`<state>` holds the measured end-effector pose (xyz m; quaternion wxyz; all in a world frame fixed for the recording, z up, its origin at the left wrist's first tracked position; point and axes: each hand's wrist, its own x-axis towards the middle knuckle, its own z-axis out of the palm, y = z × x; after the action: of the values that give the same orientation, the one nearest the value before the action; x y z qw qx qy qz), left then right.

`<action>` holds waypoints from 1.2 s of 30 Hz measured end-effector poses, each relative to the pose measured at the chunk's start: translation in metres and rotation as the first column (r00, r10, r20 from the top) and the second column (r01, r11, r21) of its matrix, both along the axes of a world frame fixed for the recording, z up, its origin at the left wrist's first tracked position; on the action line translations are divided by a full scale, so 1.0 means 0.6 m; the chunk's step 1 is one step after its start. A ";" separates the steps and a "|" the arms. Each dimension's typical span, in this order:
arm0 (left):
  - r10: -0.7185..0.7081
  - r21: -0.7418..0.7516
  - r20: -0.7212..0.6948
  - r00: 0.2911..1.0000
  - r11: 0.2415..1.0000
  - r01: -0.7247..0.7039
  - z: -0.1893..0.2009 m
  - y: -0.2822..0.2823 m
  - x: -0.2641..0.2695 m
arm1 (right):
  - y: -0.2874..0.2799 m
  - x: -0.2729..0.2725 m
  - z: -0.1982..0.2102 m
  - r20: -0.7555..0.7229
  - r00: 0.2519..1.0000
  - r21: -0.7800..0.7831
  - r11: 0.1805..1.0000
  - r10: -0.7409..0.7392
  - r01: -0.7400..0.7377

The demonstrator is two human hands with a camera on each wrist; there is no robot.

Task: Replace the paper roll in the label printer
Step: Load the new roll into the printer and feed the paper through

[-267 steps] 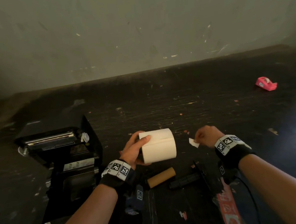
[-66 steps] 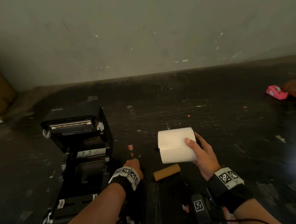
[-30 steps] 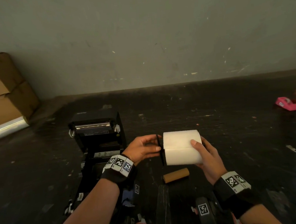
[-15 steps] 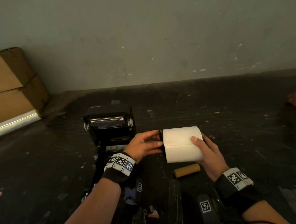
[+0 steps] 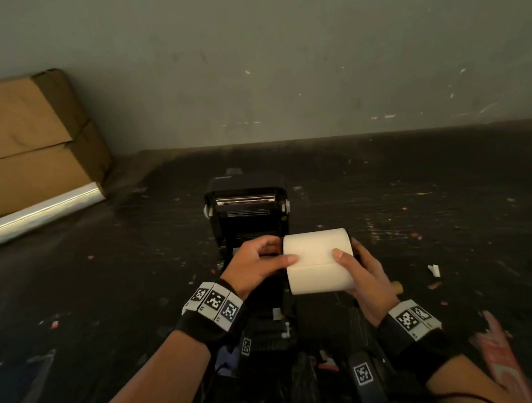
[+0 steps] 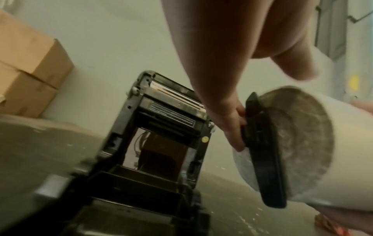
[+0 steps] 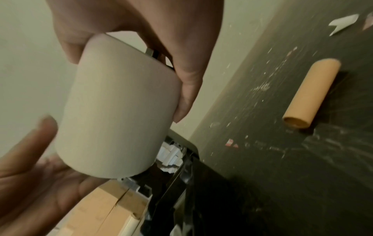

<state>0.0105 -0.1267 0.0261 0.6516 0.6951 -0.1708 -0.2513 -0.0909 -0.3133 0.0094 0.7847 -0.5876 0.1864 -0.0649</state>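
Two stacked cardboard boxes (image 5: 24, 145) lean by the wall at the far left of the dark tabletop (image 5: 433, 221), and the black label printer (image 5: 248, 209) stands in the middle with its lid raised. Just in front of the printer, off the surface, the white paper roll (image 5: 317, 260) is gripped by the right hand (image 5: 362, 270), fingers curled round its right end. The left hand (image 5: 253, 265) pinches the black holder (image 6: 262, 153) at the roll's left end, and a bare brown core (image 7: 310, 94) lies near the right wrist.
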 end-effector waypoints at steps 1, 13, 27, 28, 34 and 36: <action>0.008 0.019 0.017 1.000 1.000 -0.008 -0.004 0.017 0.004 | 0.017 0.005 -0.001 -0.004 1.000 0.000 1.000 0.014 -0.014; 0.044 -0.003 -0.084 0.996 0.999 -0.044 -0.036 0.171 0.053 | 0.153 0.069 -0.053 -0.080 0.996 -0.018 0.999 -0.042 0.041; 0.130 -0.079 -0.154 0.979 0.987 -0.143 -0.058 0.171 0.076 | 0.170 0.128 -0.056 -0.055 0.979 -0.276 0.946 -0.195 0.173; 0.135 -0.079 -0.158 0.978 0.986 -0.148 -0.060 0.172 0.080 | 0.167 0.132 -0.059 -0.064 0.978 -0.323 0.932 -0.196 0.166; 0.151 -0.069 -0.189 0.970 0.984 -0.166 -0.071 0.175 0.098 | 0.153 0.150 -0.080 -0.106 0.976 -0.433 0.892 -0.192 0.128; 0.155 -0.077 -0.191 0.969 0.982 -0.172 -0.073 0.174 0.101 | 0.146 0.154 -0.072 -0.098 0.982 -0.473 0.875 -0.164 0.099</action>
<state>0.0709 -0.0225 -0.0174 0.7147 0.6495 -0.0632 -0.2518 0.0017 -0.2256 -0.0340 0.5999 -0.7478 0.2576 -0.1209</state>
